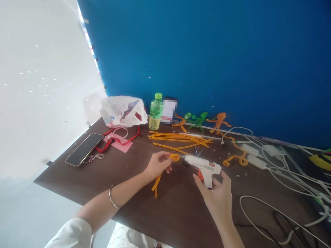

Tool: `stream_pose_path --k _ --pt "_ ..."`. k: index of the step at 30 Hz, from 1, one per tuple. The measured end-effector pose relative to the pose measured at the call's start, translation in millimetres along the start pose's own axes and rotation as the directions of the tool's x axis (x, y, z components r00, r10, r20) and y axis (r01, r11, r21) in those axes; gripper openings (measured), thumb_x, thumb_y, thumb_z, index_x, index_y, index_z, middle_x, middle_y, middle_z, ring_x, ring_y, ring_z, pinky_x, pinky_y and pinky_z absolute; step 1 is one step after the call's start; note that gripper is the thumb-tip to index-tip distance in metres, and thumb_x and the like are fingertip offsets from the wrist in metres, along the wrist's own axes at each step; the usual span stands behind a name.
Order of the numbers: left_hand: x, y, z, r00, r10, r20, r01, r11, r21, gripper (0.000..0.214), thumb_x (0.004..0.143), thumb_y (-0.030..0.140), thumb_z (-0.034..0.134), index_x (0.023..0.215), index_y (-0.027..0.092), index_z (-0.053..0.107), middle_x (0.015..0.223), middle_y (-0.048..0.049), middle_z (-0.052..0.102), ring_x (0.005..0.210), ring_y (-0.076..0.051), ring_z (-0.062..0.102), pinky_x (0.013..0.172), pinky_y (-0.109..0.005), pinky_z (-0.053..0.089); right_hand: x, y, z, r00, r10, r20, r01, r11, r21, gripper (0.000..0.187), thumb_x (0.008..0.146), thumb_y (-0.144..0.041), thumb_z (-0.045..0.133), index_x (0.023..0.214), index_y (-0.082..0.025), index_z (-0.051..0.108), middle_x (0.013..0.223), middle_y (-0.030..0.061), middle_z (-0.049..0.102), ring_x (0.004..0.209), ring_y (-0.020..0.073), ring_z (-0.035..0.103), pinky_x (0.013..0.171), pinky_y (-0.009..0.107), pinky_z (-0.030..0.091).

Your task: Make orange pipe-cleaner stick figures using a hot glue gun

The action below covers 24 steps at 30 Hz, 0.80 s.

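While left hand (158,165) pinches twisted orange pipe-cleaner (158,178), right hand (216,197) grips white glue gun (204,168).

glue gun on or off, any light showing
Looks on: a small red light shows on the white glue gun held in the right hand, though the picture can't confirm it's heating.

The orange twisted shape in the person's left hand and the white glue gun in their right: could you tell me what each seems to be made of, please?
The orange pipe-cleaner shape looks like matte, fuzzy chenille, probably over wire, as its bends hold. The white glue gun looks like smooth moulded plastic with a slight sheen; its orange trigger looks like plastic too.
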State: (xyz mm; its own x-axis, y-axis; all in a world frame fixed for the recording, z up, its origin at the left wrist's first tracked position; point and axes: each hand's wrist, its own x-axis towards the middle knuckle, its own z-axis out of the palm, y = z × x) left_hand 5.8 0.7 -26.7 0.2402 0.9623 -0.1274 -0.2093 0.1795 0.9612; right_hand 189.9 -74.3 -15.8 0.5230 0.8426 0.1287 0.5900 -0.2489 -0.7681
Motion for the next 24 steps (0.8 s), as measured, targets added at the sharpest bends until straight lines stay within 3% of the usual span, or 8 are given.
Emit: stream_pose_path --k 3,9,24 --pt "-0.5 3.1 1.1 1.000 -0.018 -0.007 0.018 1.000 0.016 0.038 0.068 0.037 0.066 0.091 0.009 0.057 0.059 0.0004 0.058 0.044 -0.009 0.055 0.039 -0.020 0.044 -0.5 4.9 3.9 0.999 0.029 0.016 -0.032 0.983 0.179 0.086 0.057 -0.042 0.074 0.123 -0.020 0.024 0.083 0.0075 0.071 0.074 0.0234 0.066 0.073 0.037 0.046" --pt "-1.2 7.7 3.5 0.999 -0.028 -0.023 0.028 0.999 0.033 0.040 0.067 0.039 0.067 0.090 0.008 0.057 0.052 0.0022 0.056 0.041 -0.008 0.053 0.038 -0.019 0.043 0.3 8.9 6.8 0.997 -0.071 -0.030 0.077 0.917 0.391 0.083 0.057 -0.032 0.077 0.117 -0.023 0.020 0.083 0.0066 0.068 0.074 0.0204 0.066 0.075 0.039 0.048" --pt "-1.7 7.6 3.2 0.999 -0.045 -0.013 0.046 0.996 0.071 0.040 0.068 0.041 0.065 0.092 0.009 0.058 0.048 0.0026 0.056 0.037 -0.007 0.049 0.038 -0.019 0.041 2.3 11.2 5.9 0.991 -0.090 -0.101 0.120 0.927 0.355 0.075 0.058 -0.030 0.075 0.109 -0.023 0.021 0.082 0.0058 0.065 0.062 0.0175 0.065 0.070 0.038 0.049"
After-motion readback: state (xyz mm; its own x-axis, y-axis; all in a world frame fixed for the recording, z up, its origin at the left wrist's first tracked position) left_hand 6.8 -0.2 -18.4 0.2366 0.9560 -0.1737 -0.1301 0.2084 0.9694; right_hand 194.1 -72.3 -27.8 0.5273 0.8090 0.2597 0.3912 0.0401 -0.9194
